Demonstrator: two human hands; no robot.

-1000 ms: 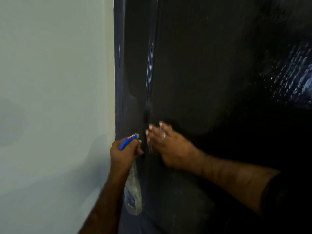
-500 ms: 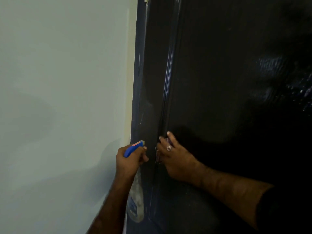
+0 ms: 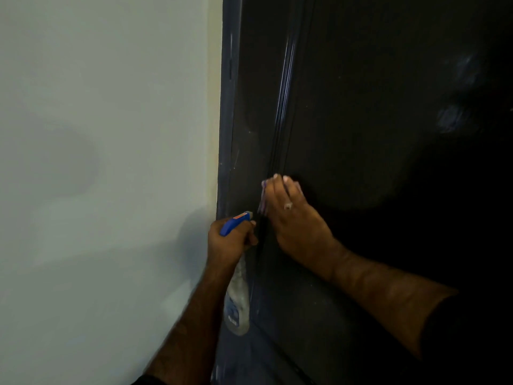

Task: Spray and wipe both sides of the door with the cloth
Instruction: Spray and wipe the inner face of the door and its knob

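Observation:
A dark, glossy door [image 3: 374, 120] fills the right half of the head view, with a vertical moulding groove near its left edge. My right hand [image 3: 294, 218] presses flat against the door beside that groove. A thin pinkish cloth [image 3: 263, 200] shows at the fingers' left edge; most of it is hidden under the hand. My left hand [image 3: 230, 241] grips a clear spray bottle [image 3: 237, 304] with a blue trigger head, hanging down beside the door's left edge.
A pale green wall [image 3: 105, 162] takes up the left half. A dark blue door frame [image 3: 227, 107] runs vertically between wall and door. Faint wet sheen shows on the door at the upper right [image 3: 455, 115].
My right hand has slid up along the groove with the cloth. The view has shifted so the door edge sits further right. My left hand still holds the bottle low.

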